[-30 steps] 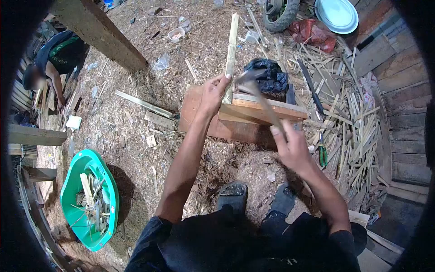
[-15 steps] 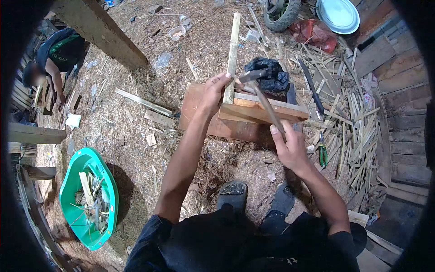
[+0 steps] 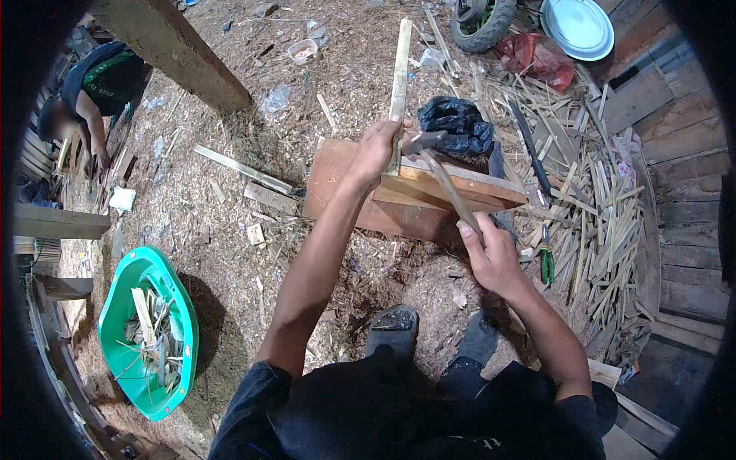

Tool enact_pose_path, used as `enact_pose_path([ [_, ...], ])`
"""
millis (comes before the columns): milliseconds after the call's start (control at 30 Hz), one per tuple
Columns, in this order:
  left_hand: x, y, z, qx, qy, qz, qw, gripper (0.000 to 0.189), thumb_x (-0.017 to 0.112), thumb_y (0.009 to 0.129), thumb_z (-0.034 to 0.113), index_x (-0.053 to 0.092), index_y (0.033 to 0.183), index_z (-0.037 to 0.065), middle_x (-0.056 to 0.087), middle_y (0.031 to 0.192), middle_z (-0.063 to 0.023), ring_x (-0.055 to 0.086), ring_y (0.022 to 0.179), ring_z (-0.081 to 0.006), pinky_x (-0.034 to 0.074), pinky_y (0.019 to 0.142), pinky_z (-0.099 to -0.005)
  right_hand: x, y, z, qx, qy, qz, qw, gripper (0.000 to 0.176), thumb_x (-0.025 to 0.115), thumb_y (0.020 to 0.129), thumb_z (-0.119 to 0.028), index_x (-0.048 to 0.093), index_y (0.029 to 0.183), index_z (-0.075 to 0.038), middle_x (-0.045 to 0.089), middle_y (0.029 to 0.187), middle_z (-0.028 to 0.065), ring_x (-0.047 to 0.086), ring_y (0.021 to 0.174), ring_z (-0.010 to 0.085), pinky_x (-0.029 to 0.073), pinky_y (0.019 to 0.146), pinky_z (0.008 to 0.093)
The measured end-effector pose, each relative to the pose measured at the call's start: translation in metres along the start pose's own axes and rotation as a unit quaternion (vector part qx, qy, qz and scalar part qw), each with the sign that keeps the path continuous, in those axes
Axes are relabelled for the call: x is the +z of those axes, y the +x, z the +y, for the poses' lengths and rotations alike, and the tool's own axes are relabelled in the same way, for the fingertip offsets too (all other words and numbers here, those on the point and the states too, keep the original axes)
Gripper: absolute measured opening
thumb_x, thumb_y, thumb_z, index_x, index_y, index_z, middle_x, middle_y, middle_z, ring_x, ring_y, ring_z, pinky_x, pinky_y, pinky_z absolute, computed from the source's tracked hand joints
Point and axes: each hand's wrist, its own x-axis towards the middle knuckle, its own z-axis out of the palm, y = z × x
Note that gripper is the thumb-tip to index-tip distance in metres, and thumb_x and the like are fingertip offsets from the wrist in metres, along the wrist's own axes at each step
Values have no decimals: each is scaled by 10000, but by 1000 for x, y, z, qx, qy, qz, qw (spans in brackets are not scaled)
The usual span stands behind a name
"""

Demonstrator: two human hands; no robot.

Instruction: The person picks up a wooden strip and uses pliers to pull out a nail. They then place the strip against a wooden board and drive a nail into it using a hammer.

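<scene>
My left hand (image 3: 377,149) grips a long pale bamboo strip (image 3: 399,69) that stands on end on a wooden block (image 3: 345,184). My right hand (image 3: 491,257) holds the wooden handle of a hammer (image 3: 437,172). The hammer's metal head sits right beside the strip, close to my left thumb. Whether the head touches the strip is not clear. My two shoes show below the block on the dirt floor.
A black plastic bag (image 3: 458,123) lies behind the block. Split bamboo sticks (image 3: 598,207), a long knife (image 3: 529,146) and green-handled pliers (image 3: 546,264) lie at right. A green basin (image 3: 146,330) of scraps sits at lower left. Another person (image 3: 88,96) crouches at upper left.
The hammer head has swung down and left toward the strip. My left hand has slid slightly higher and right along the strip, and the view has shifted a little.
</scene>
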Motion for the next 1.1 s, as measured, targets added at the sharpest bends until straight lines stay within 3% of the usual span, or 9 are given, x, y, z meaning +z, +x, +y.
enact_pose_path([
  [400, -2, 5, -2, 14, 5, 9, 1000, 349, 366, 1005, 296, 568, 1051, 15, 548, 767, -25, 573, 693, -139, 471, 636, -276, -9, 2, -8, 9, -59, -49, 997, 249, 467, 987, -246, 480, 941, -2, 535, 560, 161, 595, 506, 345, 431, 476, 417],
  [500, -2, 9, -3, 14, -28, -15, 999, 318, 371, 1000, 266, 548, 1020, 2, 524, 738, -31, 549, 675, -137, 471, 637, -281, -14, -1, -9, -7, -6, 17, 1000, 249, 469, 984, -240, 469, 926, 2, 541, 564, 196, 600, 528, 378, 433, 477, 442],
  [533, -3, 6, -4, 10, -47, -28, 998, 305, 374, 997, 251, 538, 1004, -5, 514, 727, -35, 539, 674, -136, 472, 638, -284, -8, -2, -4, -82, 7, 93, 992, 243, 476, 981, -234, 465, 919, 1, 534, 554, 202, 599, 525, 379, 428, 470, 450],
  [667, -1, 4, -3, -5, 19, 19, 1000, 382, 366, 997, 326, 561, 1102, 15, 609, 863, -73, 599, 746, -149, 476, 670, -252, -11, 1, -6, 22, -62, -50, 997, 250, 485, 981, -236, 481, 907, 3, 524, 546, 166, 592, 502, 320, 419, 465, 420],
  [767, 0, 2, 0, 14, -30, -11, 999, 326, 358, 997, 265, 533, 1023, -8, 538, 757, -62, 554, 648, -152, 486, 629, -280, -19, 1, -17, -15, -24, 37, 999, 258, 480, 978, -241, 473, 922, 10, 561, 599, 230, 607, 575, 405, 425, 497, 465],
  [800, 0, 1, -4, 12, -13, 0, 1000, 348, 354, 999, 283, 539, 1056, -6, 564, 795, -68, 571, 707, -153, 487, 655, -277, -13, 0, -10, -47, 5, 81, 996, 264, 482, 976, -247, 479, 923, 11, 560, 601, 234, 602, 563, 400, 427, 492, 462],
  [900, -3, 10, -9, 31, 16, 19, 999, 405, 339, 1008, 319, 547, 1124, -8, 615, 866, -82, 605, 812, -159, 490, 707, -280, -10, 2, -8, 11, -134, -36, 990, 271, 486, 979, -246, 504, 882, 7, 512, 538, 148, 561, 478, 266, 416, 458, 397],
  [1033, -5, 5, -10, 14, -55, -25, 998, 440, 279, 1024, 346, 541, 1101, 1, 605, 831, -89, 593, 700, -188, 501, 678, -307, -19, 0, -17, -7, -5, 51, 999, 258, 489, 968, -241, 490, 926, 14, 570, 585, 227, 602, 565, 420, 441, 517, 491],
  [1100, -5, 4, -8, 4, -99, -48, 994, 449, 256, 1027, 356, 533, 1079, 6, 585, 777, -76, 574, 647, -187, 501, 653, -308, -12, -2, -11, -5, -29, 34, 999, 248, 490, 967, -234, 492, 925, 11, 544, 545, 191, 595, 525, 366, 443, 505, 482],
])
